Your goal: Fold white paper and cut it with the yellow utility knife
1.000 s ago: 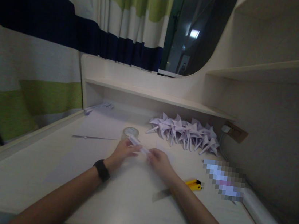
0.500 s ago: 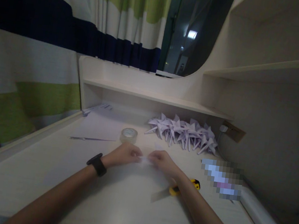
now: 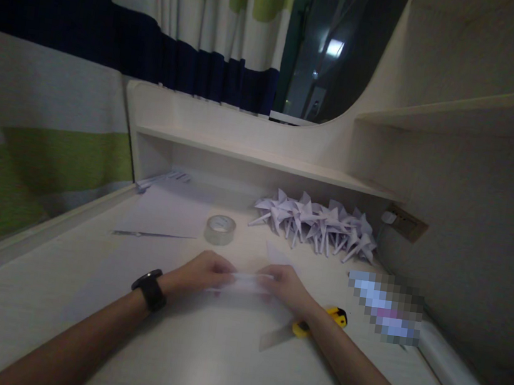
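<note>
Both my hands rest on the pale desk (image 3: 197, 361) and pinch a small rolled strip of white paper (image 3: 245, 282) between them. My left hand (image 3: 201, 273), with a black watch at the wrist, grips its left end with curled fingers. My right hand (image 3: 285, 286) grips the right end the same way. A roll of clear tape (image 3: 220, 229) lies just beyond my left hand. Another small white paper piece (image 3: 277, 256) lies flat behind my right hand.
A row of folded white paper pinwheels (image 3: 316, 224) lies under the low shelf. A yellow utility knife (image 3: 320, 322) and a metal ruler (image 3: 276, 337) sit by my right forearm. Paper sheets (image 3: 164, 215) lie back left. A white device (image 3: 459, 380) lies at the right. Striped curtains hang on the left.
The rolled paper, held up and slanted a second ago, has come down level between my hands near the desk. Both hands have drawn slightly nearer to me.
</note>
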The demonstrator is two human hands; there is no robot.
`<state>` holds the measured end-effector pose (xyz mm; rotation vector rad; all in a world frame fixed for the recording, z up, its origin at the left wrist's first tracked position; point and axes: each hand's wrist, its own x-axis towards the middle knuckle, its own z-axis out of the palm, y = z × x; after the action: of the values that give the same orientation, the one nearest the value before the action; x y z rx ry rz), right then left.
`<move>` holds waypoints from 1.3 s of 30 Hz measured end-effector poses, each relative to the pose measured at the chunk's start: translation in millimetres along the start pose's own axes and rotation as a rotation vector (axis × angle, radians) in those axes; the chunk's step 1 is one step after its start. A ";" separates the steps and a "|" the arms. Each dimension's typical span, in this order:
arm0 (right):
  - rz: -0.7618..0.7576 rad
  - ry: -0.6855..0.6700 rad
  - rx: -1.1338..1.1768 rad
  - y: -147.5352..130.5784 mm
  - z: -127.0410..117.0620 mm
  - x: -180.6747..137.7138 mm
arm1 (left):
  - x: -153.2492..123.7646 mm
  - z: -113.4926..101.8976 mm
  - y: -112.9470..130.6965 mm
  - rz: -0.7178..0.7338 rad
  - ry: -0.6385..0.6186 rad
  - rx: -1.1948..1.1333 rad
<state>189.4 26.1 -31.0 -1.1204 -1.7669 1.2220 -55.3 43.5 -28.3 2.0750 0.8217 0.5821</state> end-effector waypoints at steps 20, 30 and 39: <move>0.069 0.022 0.199 5.6 -5.3 0.5 | -0.6 -0.9 2.4 0.001 -0.032 -0.122; 0.124 0.057 0.344 6.4 -5.7 -1.6 | -0.9 2.1 10.7 -0.089 0.135 -0.327; 0.109 0.074 0.354 -1.0 -5.1 -3.6 | 0.3 1.7 7.1 -0.122 0.226 -0.326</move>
<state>195.1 24.3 -28.7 -1.0458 -1.3805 1.4707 -51.5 39.6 -23.4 1.6712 0.9081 0.8341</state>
